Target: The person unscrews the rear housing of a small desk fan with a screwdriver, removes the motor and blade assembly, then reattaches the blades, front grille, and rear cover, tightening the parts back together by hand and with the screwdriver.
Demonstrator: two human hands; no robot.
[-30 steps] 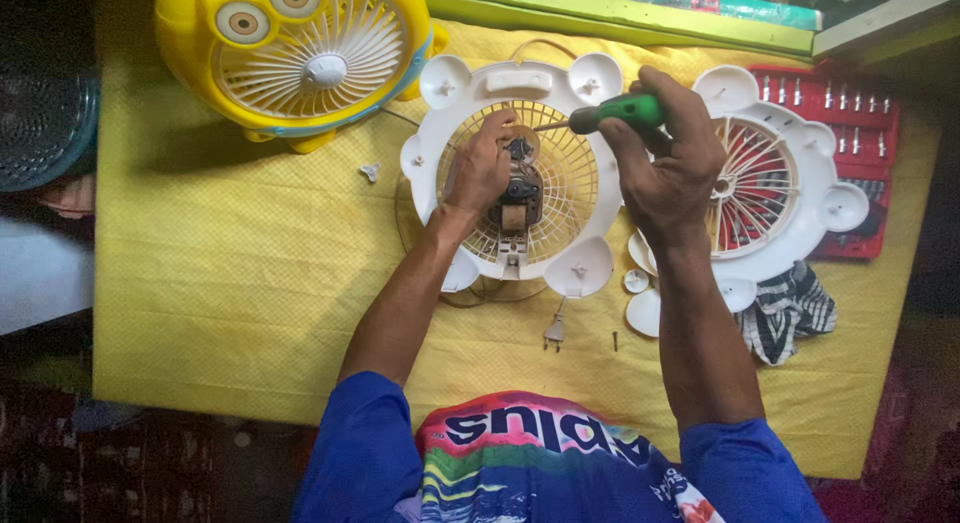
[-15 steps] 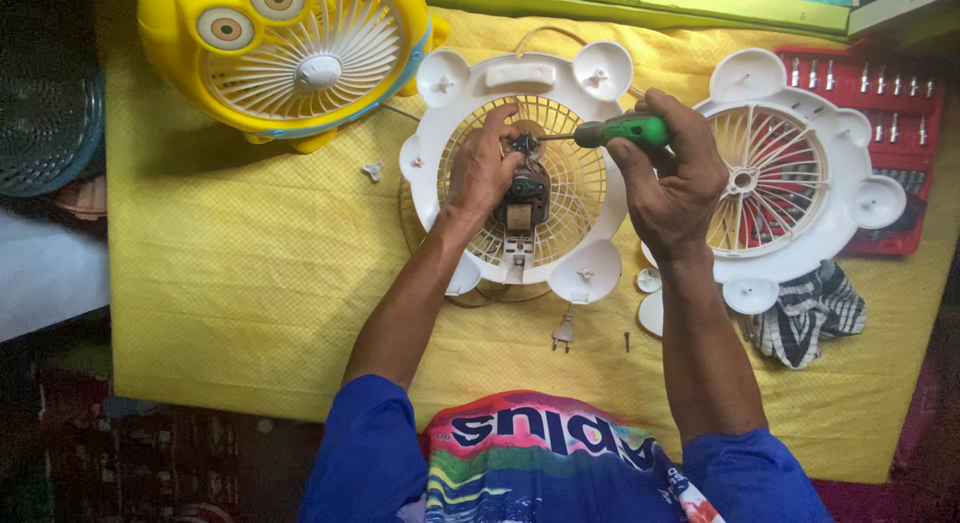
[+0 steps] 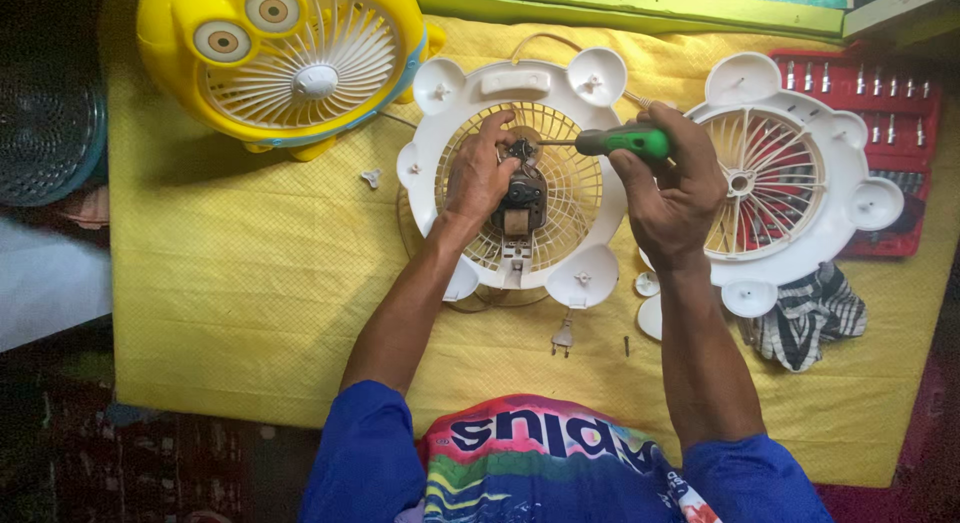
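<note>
I recorded the left hand [image 3: 480, 178] closed over the small dark motor [image 3: 520, 198] at the centre of the white round plastic fan housing [image 3: 520, 173], which lay flat on the yellow-clothed table [image 3: 250, 283], while the right hand [image 3: 670, 188] was wrapped tightly around the green-handled screwdriver [image 3: 620, 141], its tip at the motor's upper edge. In my judgement a motor screw was being worked; the next move called for a steady tip and a firmly braced motor. A second white grille housing [image 3: 770, 183] lay just beside, on the right.

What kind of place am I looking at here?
Probably a small repair bench: a yellow cloth-covered table, an opened white plastic fan housing, a red tray of screwdriver bits, and the right hand holding a green-handled screwdriver.
</note>
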